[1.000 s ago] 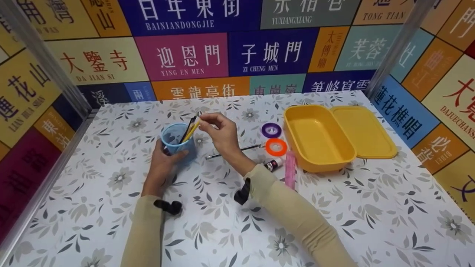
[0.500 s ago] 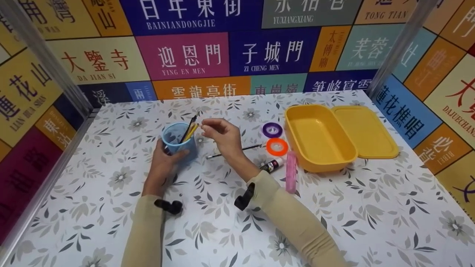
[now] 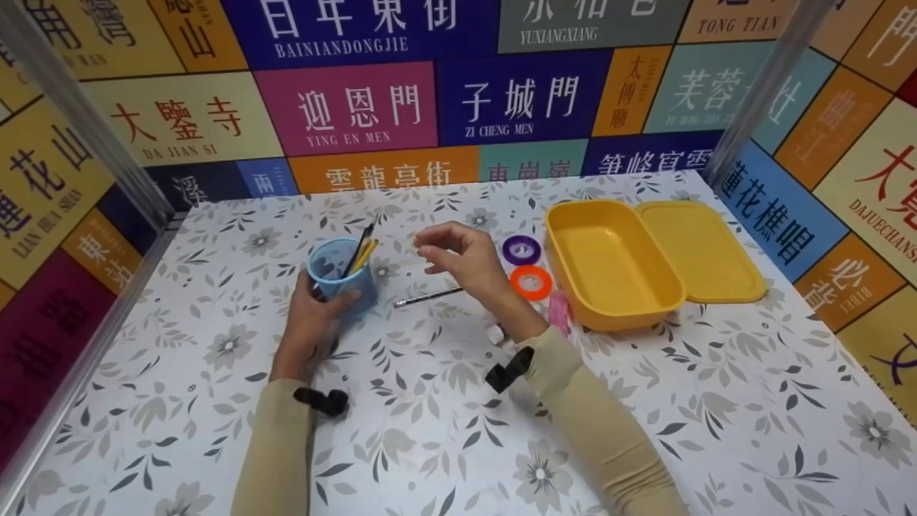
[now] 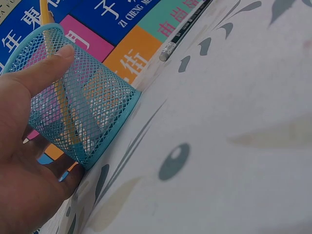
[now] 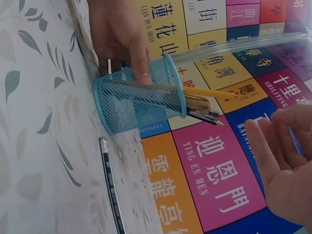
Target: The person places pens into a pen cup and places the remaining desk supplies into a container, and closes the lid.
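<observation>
My left hand (image 3: 306, 322) grips a light blue mesh pen cup (image 3: 363, 288) standing upright on the table, the thumb lying across its near side in the left wrist view. Out of the cup's top lean a black pen (image 3: 359, 245) and a yellow stick-like item (image 5: 207, 92); the right wrist view shows several slim tips there. To the right of the cup, above the table, my right hand (image 3: 467, 259) has loosely bent fingers with nothing between them. Beneath it lies a dark patterned pencil (image 3: 428, 297), its far end hidden by that hand.
Purple tape (image 3: 521, 250) and orange tape (image 3: 530, 283) rolls lie right of the right hand. A pink item (image 3: 558, 314) and a mostly hidden white-ended tube (image 3: 496, 333) are near the right wrist. A yellow box (image 3: 630, 321) stands beside its flat lid (image 3: 706, 251).
My right hand has drawn away from the cup's rim toward the right, and its fingers have spread a little. The left hand keeps its hold on the cup.
</observation>
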`<state>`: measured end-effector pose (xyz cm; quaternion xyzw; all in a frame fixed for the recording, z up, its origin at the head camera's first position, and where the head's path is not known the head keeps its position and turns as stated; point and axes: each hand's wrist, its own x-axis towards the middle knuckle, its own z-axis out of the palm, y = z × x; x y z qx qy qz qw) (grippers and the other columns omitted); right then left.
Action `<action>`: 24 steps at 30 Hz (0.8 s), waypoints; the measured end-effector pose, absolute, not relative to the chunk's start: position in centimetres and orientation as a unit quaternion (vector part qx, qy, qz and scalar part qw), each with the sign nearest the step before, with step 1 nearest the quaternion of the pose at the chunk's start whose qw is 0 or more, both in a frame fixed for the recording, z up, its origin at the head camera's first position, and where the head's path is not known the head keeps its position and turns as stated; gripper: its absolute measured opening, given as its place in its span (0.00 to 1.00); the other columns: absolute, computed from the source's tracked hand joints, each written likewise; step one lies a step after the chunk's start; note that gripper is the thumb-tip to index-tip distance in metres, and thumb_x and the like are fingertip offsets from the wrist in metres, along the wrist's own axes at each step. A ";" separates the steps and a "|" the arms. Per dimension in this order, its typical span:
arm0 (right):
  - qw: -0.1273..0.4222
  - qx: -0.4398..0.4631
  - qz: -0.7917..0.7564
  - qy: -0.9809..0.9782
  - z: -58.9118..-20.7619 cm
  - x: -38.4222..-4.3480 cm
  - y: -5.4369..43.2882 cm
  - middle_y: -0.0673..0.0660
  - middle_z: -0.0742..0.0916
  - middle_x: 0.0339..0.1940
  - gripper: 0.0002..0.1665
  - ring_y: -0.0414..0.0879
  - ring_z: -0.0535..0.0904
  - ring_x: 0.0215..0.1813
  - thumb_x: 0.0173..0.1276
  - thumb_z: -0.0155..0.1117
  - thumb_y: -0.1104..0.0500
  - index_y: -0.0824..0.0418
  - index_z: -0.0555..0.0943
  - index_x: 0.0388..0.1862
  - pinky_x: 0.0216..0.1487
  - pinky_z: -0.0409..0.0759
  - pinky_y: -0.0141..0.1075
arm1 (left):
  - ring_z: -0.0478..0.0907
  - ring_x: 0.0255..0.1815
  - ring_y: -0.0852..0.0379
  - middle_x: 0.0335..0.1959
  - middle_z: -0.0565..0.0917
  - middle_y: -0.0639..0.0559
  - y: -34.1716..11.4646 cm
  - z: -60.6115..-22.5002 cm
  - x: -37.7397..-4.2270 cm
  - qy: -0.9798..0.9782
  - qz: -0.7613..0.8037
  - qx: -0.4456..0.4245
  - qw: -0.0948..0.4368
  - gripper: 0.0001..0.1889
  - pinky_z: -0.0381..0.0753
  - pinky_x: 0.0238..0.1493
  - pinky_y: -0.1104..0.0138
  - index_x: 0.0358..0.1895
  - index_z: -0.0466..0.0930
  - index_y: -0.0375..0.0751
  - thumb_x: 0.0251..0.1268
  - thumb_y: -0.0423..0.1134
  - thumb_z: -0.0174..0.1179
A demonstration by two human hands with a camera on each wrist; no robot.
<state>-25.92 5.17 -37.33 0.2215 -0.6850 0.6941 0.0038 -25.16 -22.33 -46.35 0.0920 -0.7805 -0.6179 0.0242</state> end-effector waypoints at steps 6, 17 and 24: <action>-0.017 0.224 0.636 -0.738 -36.4 -26.6 7.9 0.59 0.87 0.53 0.13 0.45 0.85 0.50 0.70 0.66 0.62 0.65 0.84 0.52 0.48 0.88 0.36 | 0.54 0.82 0.50 0.80 0.59 0.52 -22.2 -46.3 -25.2 -0.771 -0.628 0.103 0.019 0.53 0.52 0.83 0.56 0.79 0.50 0.55 0.54 0.46 0.76; -0.040 0.213 0.574 -0.789 -37.4 -28.5 11.4 0.59 0.87 0.49 0.17 0.45 0.83 0.51 0.70 0.67 0.59 0.61 0.83 0.56 0.55 0.84 0.32 | 0.54 0.82 0.50 0.80 0.60 0.50 -22.1 -46.4 -25.2 -0.760 -0.643 0.089 0.028 0.52 0.53 0.83 0.57 0.79 0.51 0.52 0.54 0.43 0.76; -0.064 0.165 0.578 -0.797 -39.4 -29.9 12.7 0.58 0.87 0.51 0.19 0.45 0.83 0.51 0.70 0.67 0.59 0.57 0.82 0.59 0.58 0.84 0.33 | 0.54 0.82 0.52 0.80 0.59 0.51 -22.1 -46.5 -25.2 -0.763 -0.639 0.088 0.028 0.52 0.52 0.83 0.58 0.79 0.50 0.52 0.55 0.44 0.75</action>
